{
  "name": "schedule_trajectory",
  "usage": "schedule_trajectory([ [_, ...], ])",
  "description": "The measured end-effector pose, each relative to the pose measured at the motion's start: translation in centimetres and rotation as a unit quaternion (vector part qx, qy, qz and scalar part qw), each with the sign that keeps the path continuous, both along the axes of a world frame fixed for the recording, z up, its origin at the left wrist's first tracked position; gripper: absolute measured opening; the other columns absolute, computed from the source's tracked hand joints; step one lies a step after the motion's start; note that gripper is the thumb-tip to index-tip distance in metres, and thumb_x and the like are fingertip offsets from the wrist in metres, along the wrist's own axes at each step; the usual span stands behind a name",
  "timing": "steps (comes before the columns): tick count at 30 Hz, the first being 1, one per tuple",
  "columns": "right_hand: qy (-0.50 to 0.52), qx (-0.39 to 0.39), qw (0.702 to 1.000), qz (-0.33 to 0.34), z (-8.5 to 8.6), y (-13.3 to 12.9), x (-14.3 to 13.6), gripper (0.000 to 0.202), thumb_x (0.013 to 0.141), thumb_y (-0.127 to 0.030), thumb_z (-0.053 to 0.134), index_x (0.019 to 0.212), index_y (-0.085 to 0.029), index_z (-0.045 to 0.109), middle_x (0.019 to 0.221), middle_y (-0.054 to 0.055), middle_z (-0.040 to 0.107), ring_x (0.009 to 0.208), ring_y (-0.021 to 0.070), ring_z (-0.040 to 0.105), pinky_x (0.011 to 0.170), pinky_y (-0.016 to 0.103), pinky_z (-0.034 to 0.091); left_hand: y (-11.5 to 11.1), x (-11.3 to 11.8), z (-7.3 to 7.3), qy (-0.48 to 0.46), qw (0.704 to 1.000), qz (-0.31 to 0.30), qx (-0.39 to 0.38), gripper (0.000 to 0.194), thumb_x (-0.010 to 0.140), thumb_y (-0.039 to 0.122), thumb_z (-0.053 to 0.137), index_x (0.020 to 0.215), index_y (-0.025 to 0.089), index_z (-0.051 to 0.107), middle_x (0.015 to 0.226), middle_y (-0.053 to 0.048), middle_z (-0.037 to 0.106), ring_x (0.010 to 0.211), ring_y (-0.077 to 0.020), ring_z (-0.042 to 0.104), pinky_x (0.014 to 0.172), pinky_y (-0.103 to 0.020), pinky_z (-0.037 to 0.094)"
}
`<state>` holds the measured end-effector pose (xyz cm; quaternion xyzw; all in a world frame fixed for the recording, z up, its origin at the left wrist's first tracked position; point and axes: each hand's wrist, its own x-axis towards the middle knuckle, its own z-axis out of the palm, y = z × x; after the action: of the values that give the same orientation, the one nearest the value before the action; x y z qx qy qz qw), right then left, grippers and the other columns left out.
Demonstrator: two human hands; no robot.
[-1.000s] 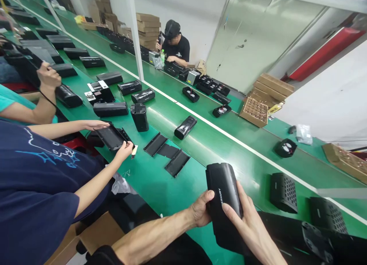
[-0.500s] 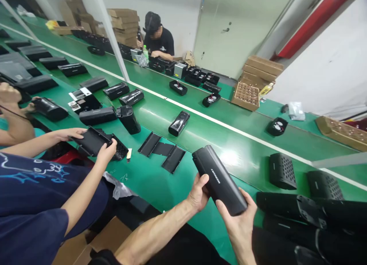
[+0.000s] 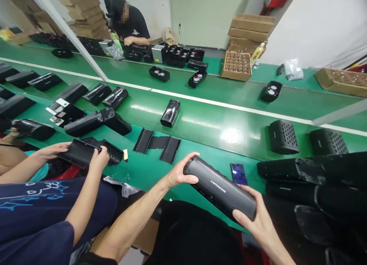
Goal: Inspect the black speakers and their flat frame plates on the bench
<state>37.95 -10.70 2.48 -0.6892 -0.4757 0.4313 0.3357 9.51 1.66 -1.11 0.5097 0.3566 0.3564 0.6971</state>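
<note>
Between my two hands is a black speaker housing (image 3: 220, 186) with white "MERKURY" lettering, held tilted above the green bench. My left hand (image 3: 183, 172) grips its upper left end, thumb across the front and fingers over the top edge. At the lower right end, my right hand (image 3: 254, 209) is closed around it, thumb in front and fingers behind. A phone with a lit screen (image 3: 239, 174) lies on the bench just behind the housing. Flat black panels (image 3: 157, 143) lie to the left of it.
A co-worker's hands (image 3: 99, 158) hold a black shell at my left. One glossy black housing (image 3: 170, 112) stands on the green belt (image 3: 206, 123). Dark housings (image 3: 301, 169) are stacked at right. Across the belt, another person (image 3: 126, 20) sits near a partitioned carton (image 3: 236, 65).
My hands have turned the housing to a flatter tilt, and its left end has come lower. The phone behind it now shows. The whole view has shifted.
</note>
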Motion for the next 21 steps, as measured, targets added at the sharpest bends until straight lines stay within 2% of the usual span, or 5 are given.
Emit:
schedule_trajectory([
  [4, 0.014, -0.045, 0.999, 0.011, -0.3, 0.8, 0.6, 0.080, 0.077, -0.071, 0.069, 0.139, -0.025, 0.047, 0.125, 0.012, 0.063, 0.106, 0.0340, 0.065, 0.088, 0.046, 0.056, -1.1, 1.4, -1.5, -0.020, 0.997, 0.060, -0.047, 0.086, 0.064, 0.042, 0.088, 0.142, 0.022, 0.058, 0.122, -0.007, 0.065, 0.108, -0.0315, 0.060, 0.099, -0.041, 0.046],
  [8, 0.009, -0.024, 1.000, 0.009, -0.8, 1.0, 0.5, 0.095, 0.075, -0.070, 0.071, 0.152, -0.026, 0.036, 0.143, 0.014, 0.054, 0.122, 0.0366, 0.060, 0.098, 0.048, 0.053, -1.9, 1.7, -2.3, -0.047, 0.991, 0.094, -0.078, 0.082, 0.066, 0.041, 0.085, 0.141, 0.023, 0.057, 0.117, -0.006, 0.066, 0.106, -0.0303, 0.060, 0.098, -0.039, 0.046],
  [15, 0.086, -0.039, 0.995, -0.012, -1.5, 2.8, 1.2, 0.093, 0.073, -0.068, 0.079, 0.148, -0.027, 0.043, 0.131, 0.013, 0.063, 0.113, 0.0346, 0.065, 0.095, 0.048, 0.055, -2.4, 2.2, -2.9, -0.059, 0.976, 0.151, -0.145, 0.080, 0.067, 0.039, 0.086, 0.139, 0.021, 0.058, 0.113, -0.006, 0.071, 0.106, -0.0288, 0.065, 0.099, -0.039, 0.046],
  [19, 0.171, 0.090, 0.980, -0.050, -2.6, 3.3, 0.2, 0.125, 0.072, -0.079, 0.076, 0.166, -0.033, 0.009, 0.161, 0.019, 0.042, 0.138, 0.0386, 0.055, 0.108, 0.055, 0.049, -3.9, 4.5, -3.6, -0.191, 0.929, 0.216, -0.231, 0.076, 0.072, 0.045, 0.081, 0.141, 0.024, 0.059, 0.119, -0.008, 0.075, 0.117, -0.0318, 0.065, 0.105, -0.043, 0.047],
  [21, 0.152, 0.113, 0.981, -0.045, -3.3, 3.3, -1.7, 0.128, 0.069, -0.082, 0.076, 0.167, -0.029, 0.013, 0.156, 0.020, 0.049, 0.140, 0.0412, 0.053, 0.110, 0.060, 0.047, -5.0, 6.0, -4.2, -0.251, 0.906, 0.193, -0.281, 0.070, 0.077, 0.058, 0.074, 0.136, 0.021, 0.065, 0.122, -0.010, 0.075, 0.122, -0.0351, 0.064, 0.106, -0.047, 0.047],
])
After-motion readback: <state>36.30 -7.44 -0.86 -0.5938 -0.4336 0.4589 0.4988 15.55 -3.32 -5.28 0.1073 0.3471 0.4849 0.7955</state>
